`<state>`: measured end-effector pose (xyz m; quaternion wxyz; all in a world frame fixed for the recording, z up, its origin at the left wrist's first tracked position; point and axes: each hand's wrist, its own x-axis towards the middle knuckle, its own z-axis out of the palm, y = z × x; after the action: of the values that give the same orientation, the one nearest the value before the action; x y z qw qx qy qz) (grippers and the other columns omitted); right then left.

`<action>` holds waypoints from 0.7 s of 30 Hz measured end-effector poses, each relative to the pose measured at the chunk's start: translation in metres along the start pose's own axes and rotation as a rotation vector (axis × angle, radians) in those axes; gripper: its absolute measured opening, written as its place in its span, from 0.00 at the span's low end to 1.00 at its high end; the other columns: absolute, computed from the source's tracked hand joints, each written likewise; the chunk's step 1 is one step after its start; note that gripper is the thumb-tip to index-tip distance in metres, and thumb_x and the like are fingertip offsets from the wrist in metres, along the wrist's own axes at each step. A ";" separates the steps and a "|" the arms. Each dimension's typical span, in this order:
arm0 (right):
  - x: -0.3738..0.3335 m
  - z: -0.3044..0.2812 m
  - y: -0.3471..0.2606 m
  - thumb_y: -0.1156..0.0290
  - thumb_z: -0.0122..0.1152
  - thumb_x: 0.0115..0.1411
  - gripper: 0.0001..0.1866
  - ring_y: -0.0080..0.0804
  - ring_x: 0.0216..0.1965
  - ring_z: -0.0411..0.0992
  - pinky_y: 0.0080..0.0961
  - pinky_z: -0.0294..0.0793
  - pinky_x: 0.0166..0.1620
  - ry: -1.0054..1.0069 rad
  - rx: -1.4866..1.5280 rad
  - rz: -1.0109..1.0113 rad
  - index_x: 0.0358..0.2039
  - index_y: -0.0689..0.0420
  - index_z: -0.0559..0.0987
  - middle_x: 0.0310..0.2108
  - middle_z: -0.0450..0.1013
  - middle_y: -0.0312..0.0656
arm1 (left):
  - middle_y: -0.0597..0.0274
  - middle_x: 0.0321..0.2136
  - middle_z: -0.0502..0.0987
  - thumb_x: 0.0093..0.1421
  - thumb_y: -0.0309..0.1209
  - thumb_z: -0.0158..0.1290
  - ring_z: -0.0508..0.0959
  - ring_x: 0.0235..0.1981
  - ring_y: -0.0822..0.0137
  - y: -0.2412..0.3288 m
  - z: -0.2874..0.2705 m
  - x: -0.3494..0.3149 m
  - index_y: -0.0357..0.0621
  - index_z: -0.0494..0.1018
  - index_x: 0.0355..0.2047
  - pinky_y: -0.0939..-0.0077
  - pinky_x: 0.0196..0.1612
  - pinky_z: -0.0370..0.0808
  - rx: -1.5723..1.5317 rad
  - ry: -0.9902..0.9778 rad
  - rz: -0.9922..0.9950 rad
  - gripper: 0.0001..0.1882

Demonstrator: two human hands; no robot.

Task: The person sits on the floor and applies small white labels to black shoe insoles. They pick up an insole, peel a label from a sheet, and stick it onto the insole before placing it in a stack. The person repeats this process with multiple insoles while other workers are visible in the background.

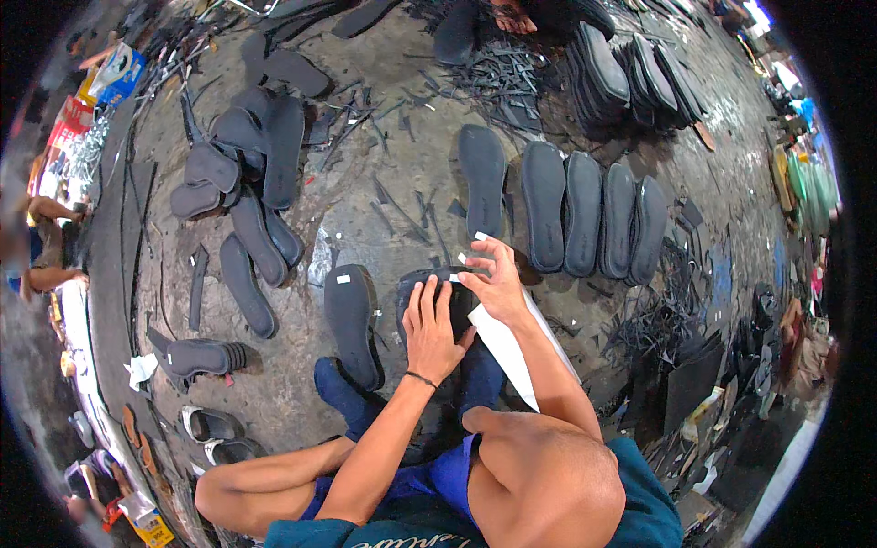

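Note:
Between my feet lies a dark shoe sole [413,290], partly hidden under my hands. My left hand [433,327] rests open on it, palm down with fingers stretched out. My right hand [498,285] is over the sole's right side, fingers bent, with small white stickers [480,236] at the fingertips. Its thumb is at another white piece by the sole's upper edge. Under my right forearm is a white sheet [507,356]. To the left lies a dark sole [352,320] bearing a white sticker [343,279].
A row of dark soles [582,215] lies at the right, with stacked soles [598,73] beyond. More soles [260,233] are heaped at the left, near a small stack [203,356]. Black scraps [658,306] litter the floor. Another person's foot [514,16] shows at the top.

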<state>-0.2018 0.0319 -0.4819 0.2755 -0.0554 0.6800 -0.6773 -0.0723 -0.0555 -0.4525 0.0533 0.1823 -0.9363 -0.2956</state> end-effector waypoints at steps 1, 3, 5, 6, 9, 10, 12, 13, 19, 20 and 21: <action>0.001 0.000 0.001 0.87 0.65 0.52 0.28 0.32 0.50 0.69 0.26 0.77 0.46 -0.007 -0.031 -0.011 0.52 0.59 0.66 0.58 0.52 0.42 | 0.49 0.66 0.55 0.46 0.38 0.68 0.52 0.68 0.46 -0.004 0.004 0.001 0.40 0.57 0.65 0.49 0.66 0.53 0.024 -0.024 -0.022 0.48; 0.003 -0.001 0.004 0.86 0.65 0.52 0.29 0.32 0.50 0.69 0.26 0.77 0.45 -0.027 -0.084 -0.028 0.52 0.59 0.65 0.58 0.52 0.43 | 0.50 0.66 0.55 0.45 0.38 0.68 0.53 0.68 0.46 -0.008 0.012 -0.002 0.40 0.57 0.65 0.50 0.66 0.52 0.002 0.005 -0.008 0.49; 0.004 -0.005 0.009 0.86 0.66 0.51 0.29 0.32 0.49 0.69 0.26 0.78 0.45 -0.028 -0.101 -0.048 0.52 0.59 0.65 0.58 0.51 0.43 | 0.51 0.66 0.55 0.44 0.39 0.68 0.53 0.67 0.46 -0.009 0.016 -0.002 0.44 0.57 0.66 0.50 0.66 0.52 -0.039 0.043 0.006 0.50; 0.005 -0.005 0.012 0.86 0.66 0.51 0.29 0.32 0.48 0.69 0.26 0.78 0.44 -0.024 -0.091 -0.060 0.52 0.59 0.65 0.58 0.51 0.44 | 0.51 0.65 0.56 0.44 0.40 0.67 0.53 0.67 0.46 -0.009 0.018 -0.003 0.46 0.58 0.66 0.50 0.66 0.52 -0.007 0.036 0.010 0.49; 0.004 -0.002 0.010 0.85 0.67 0.51 0.29 0.32 0.46 0.70 0.25 0.79 0.43 0.030 -0.241 -0.136 0.52 0.59 0.66 0.58 0.51 0.45 | 0.52 0.64 0.57 0.43 0.40 0.66 0.54 0.65 0.46 -0.004 0.017 0.000 0.54 0.63 0.64 0.48 0.65 0.52 0.083 0.018 0.021 0.46; 0.004 0.000 0.007 0.84 0.68 0.50 0.29 0.31 0.45 0.70 0.25 0.79 0.42 0.049 -0.320 -0.175 0.52 0.60 0.66 0.57 0.51 0.45 | 0.52 0.64 0.57 0.43 0.40 0.66 0.55 0.65 0.46 -0.005 0.017 0.000 0.54 0.63 0.64 0.48 0.65 0.52 0.088 0.024 0.016 0.46; 0.001 -0.007 0.008 0.83 0.69 0.51 0.29 0.30 0.42 0.71 0.25 0.79 0.41 0.104 -0.389 -0.125 0.52 0.60 0.66 0.57 0.52 0.45 | 0.51 0.64 0.58 0.43 0.41 0.66 0.56 0.64 0.46 -0.006 0.016 -0.001 0.53 0.64 0.64 0.48 0.65 0.53 0.099 0.040 0.005 0.45; 0.004 -0.011 0.008 0.82 0.69 0.51 0.29 0.30 0.40 0.71 0.25 0.79 0.41 0.132 -0.421 -0.111 0.52 0.60 0.66 0.56 0.52 0.45 | 0.50 0.63 0.58 0.43 0.41 0.65 0.57 0.63 0.45 -0.006 0.012 0.001 0.52 0.64 0.63 0.48 0.65 0.53 0.073 0.057 -0.009 0.45; -0.004 -0.001 -0.007 0.77 0.64 0.59 0.25 0.27 0.43 0.74 0.23 0.75 0.44 0.005 0.126 0.143 0.54 0.62 0.65 0.54 0.63 0.46 | 0.45 0.63 0.59 0.47 0.43 0.63 0.59 0.63 0.44 -0.067 -0.055 -0.006 0.47 0.65 0.63 0.48 0.64 0.54 0.151 0.303 -0.167 0.42; -0.003 0.009 -0.006 0.78 0.64 0.60 0.25 0.27 0.43 0.74 0.23 0.75 0.43 -0.019 0.084 0.118 0.55 0.62 0.65 0.54 0.62 0.46 | 0.46 0.63 0.59 0.49 0.43 0.62 0.58 0.63 0.44 -0.088 -0.065 -0.011 0.47 0.65 0.63 0.48 0.65 0.54 0.199 0.279 -0.253 0.41; -0.001 0.016 0.000 0.78 0.64 0.60 0.25 0.27 0.43 0.74 0.23 0.75 0.43 -0.034 0.035 0.093 0.55 0.62 0.65 0.54 0.62 0.46 | 0.46 0.63 0.59 0.51 0.44 0.62 0.58 0.64 0.45 -0.102 -0.067 -0.015 0.46 0.66 0.62 0.47 0.64 0.54 0.291 0.157 -0.326 0.39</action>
<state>-0.1940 0.0178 -0.4809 0.3193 -0.0304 0.6649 -0.6746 -0.0133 -0.1628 -0.4557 0.0508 0.3594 -0.9201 -0.1473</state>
